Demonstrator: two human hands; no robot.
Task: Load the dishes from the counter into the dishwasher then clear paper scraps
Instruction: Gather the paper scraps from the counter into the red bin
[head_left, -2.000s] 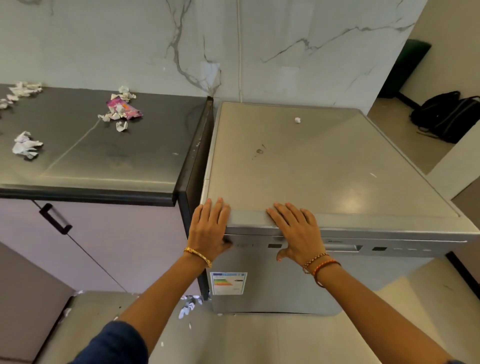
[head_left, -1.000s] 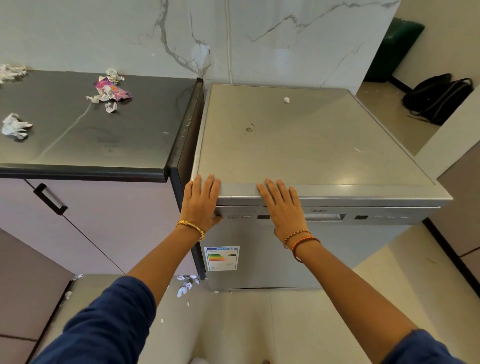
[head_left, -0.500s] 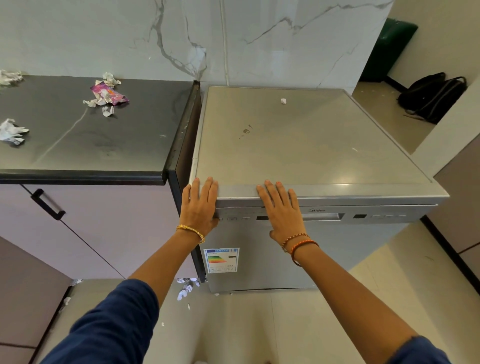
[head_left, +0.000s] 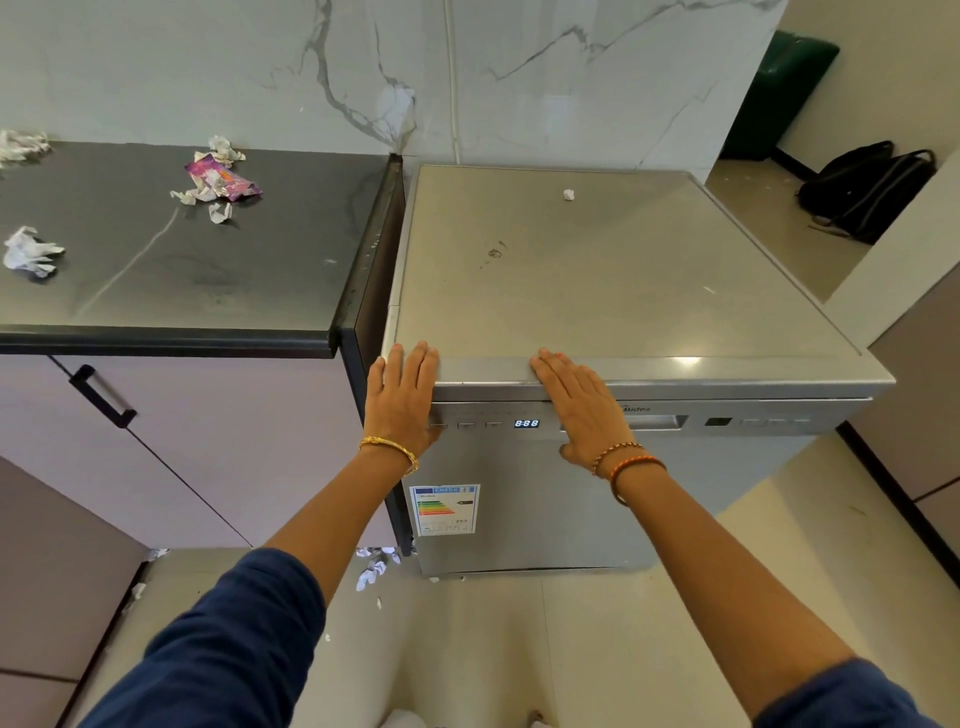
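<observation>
A silver dishwasher (head_left: 597, 270) stands with its door closed and its display lit "8:88". My left hand (head_left: 402, 397) lies flat on the front top-left corner, its thumb side by the control buttons. My right hand (head_left: 582, 408) lies flat over the top edge and the panel near the handle. Both hands hold nothing. On the dark counter (head_left: 171, 270) to the left lie crumpled paper scraps (head_left: 28, 252), a pink wrapper (head_left: 223, 179) with scraps around it, and more scraps (head_left: 21, 145) at the far left. One small scrap (head_left: 569, 194) sits on the dishwasher top. No dishes are in view.
More paper scraps (head_left: 374, 564) lie on the floor at the dishwasher's left foot. A cabinet door with a black handle (head_left: 101, 395) is under the counter. A black bag (head_left: 872, 187) and a green bin (head_left: 779, 93) are at the far right by the wall.
The dishwasher's display has lit up. Both hands have stayed flat on the front top edge; the view has shifted slightly.
</observation>
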